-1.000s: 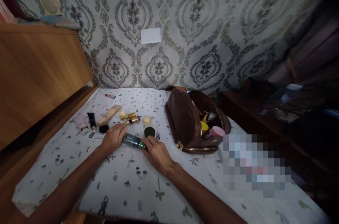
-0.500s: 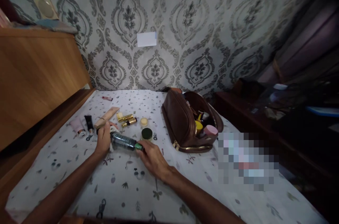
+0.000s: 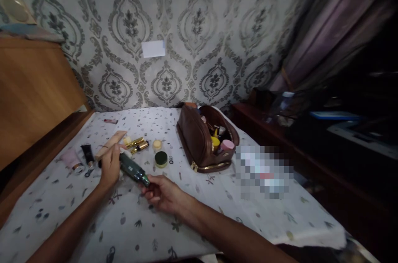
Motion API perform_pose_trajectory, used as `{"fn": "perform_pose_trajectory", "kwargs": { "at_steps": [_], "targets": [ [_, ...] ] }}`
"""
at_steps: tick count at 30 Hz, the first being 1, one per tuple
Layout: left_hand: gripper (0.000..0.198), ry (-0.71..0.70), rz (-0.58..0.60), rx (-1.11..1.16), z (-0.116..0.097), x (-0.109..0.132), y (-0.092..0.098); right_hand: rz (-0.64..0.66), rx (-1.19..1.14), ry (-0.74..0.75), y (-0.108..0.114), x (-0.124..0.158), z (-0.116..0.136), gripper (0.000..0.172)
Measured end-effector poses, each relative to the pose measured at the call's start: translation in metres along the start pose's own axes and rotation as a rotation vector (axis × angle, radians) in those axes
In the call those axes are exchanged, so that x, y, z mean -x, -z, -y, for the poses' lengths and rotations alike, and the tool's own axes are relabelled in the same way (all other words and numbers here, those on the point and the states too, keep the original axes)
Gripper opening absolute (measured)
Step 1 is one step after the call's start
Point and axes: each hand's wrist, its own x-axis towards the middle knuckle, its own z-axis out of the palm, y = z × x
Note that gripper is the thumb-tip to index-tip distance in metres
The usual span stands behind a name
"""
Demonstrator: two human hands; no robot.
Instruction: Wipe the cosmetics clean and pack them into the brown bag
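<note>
A dark green bottle [image 3: 132,167] slants above the patterned sheet, held between both hands. My left hand [image 3: 111,166] is closed around its upper left end, and a bit of white cloth or tissue [image 3: 126,153] shows beside those fingers. The fingers of my right hand [image 3: 162,193] grip the shiny green narrow end at the lower right. Just beyond the bottle sit a round jar with a dark green lid [image 3: 161,158] and a small cream-coloured jar [image 3: 157,145]. Gold lipstick tubes [image 3: 137,145] and a beige tube [image 3: 112,143] lie behind my left hand.
An unzipped brown cosmetic bag [image 3: 195,138] with yellow and pink lids inside stands right of centre. A black tube [image 3: 88,154] and a pink tube [image 3: 71,159] lie at left. Wooden furniture [image 3: 37,93] borders the left side; a blurred-out item [image 3: 264,172] lies at right.
The view has swung to the right. The bottle now tilts more steeply, its narrow end lower, and my right hand has turned so its fingers show beneath that end.
</note>
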Motion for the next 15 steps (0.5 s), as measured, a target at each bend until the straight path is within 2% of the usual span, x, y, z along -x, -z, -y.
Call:
{"fn": "perform_pose_trajectory", "kwargs": {
  "at_steps": [2,5,10,12,15],
  "targets": [
    [0.051,-0.044,0.007,-0.051,0.005,0.005,0.0,0.017,-0.049,-0.05,0.003,0.002,-0.001,0.04],
    [0.052,-0.016,0.051,-0.065,0.01,0.009,0.001,0.056,-0.047,-0.044,0.01,-0.003,-0.006,0.042],
    [0.052,0.162,0.077,-0.045,0.003,0.004,0.0,0.064,0.194,0.201,0.02,-0.01,-0.014,0.038],
    [0.054,0.262,0.067,-0.059,0.001,0.001,-0.001,-0.005,0.355,0.317,0.021,-0.006,-0.013,0.033],
    [0.054,0.359,0.044,-0.086,0.004,-0.002,-0.005,-0.197,0.752,0.528,0.019,0.005,-0.008,0.021]
  ]
}}
